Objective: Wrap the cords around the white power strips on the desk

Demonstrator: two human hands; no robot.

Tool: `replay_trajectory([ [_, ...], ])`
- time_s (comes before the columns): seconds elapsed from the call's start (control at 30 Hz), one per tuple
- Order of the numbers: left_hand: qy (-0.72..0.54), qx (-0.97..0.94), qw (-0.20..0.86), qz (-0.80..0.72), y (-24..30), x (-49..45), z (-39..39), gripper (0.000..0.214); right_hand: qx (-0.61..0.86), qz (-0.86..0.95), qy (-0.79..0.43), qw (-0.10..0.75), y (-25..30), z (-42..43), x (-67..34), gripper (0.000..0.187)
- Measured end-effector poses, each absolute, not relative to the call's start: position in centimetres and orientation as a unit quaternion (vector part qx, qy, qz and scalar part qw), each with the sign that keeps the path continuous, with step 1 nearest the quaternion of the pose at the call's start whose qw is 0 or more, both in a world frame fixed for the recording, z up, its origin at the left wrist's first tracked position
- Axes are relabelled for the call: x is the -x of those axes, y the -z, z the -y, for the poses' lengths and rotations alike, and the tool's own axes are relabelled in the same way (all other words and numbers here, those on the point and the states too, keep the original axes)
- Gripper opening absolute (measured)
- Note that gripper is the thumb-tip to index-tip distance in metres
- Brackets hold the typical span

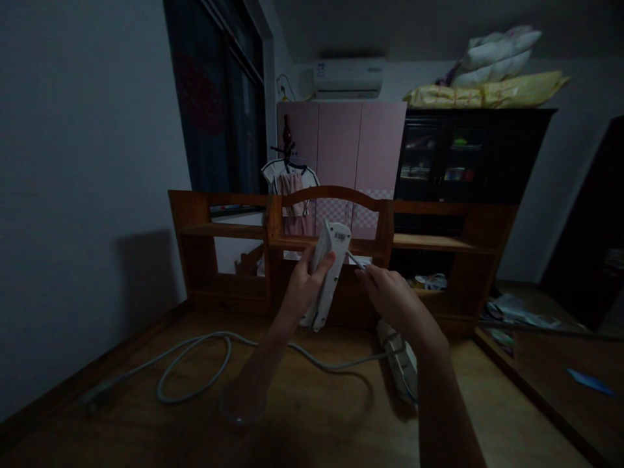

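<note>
In the middle of the head view, my left hand [305,286] is closed around a long white power strip cover [331,276], which is tilted up. A small label and several screw holes show on the face turned to me. The fingers of my right hand [385,286] pinch a thin rod that looks like a screwdriver [355,260]. Its tip is close to the cover's right edge; whether they touch, I cannot tell. Below my right hand lies a white power strip body [402,364], partly hidden by my forearm, with a grey cable [331,367] running from it.
The cable loops left across the wooden surface [312,416] to a blurred plug [97,398]. A clear round dish [242,403] sits by my left forearm. Ahead stands a wooden shelf headboard [224,230], with a pink wardrobe [338,143] behind. A blue item [591,382] lies far right.
</note>
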State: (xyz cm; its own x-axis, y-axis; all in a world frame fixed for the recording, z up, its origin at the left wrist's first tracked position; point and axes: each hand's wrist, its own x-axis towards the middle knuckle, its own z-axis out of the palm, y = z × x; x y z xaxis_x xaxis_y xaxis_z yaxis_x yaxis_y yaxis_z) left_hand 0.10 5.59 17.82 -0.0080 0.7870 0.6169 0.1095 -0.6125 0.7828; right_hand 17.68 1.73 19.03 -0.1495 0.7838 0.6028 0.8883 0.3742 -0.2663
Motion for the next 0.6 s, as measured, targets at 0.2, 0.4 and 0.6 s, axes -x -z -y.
replay_trajectory([
  [0.2,-0.578,-0.683,0.103,-0.434,-17.1,-0.6,-5.7,0.044,0.553,0.754,0.115,0.335,-20.0,0.5,-17.7,0.021],
  [0.4,-0.462,-0.735,-0.077,-0.490,-16.5,-1.5,-4.8,0.042,0.602,0.722,0.113,0.322,-20.5,1.6,-19.5,0.018],
  [0.6,-0.401,-0.764,-0.139,-0.485,-15.7,-3.1,-4.1,0.045,0.647,0.711,0.062,0.269,-19.5,1.6,-22.4,0.021],
])
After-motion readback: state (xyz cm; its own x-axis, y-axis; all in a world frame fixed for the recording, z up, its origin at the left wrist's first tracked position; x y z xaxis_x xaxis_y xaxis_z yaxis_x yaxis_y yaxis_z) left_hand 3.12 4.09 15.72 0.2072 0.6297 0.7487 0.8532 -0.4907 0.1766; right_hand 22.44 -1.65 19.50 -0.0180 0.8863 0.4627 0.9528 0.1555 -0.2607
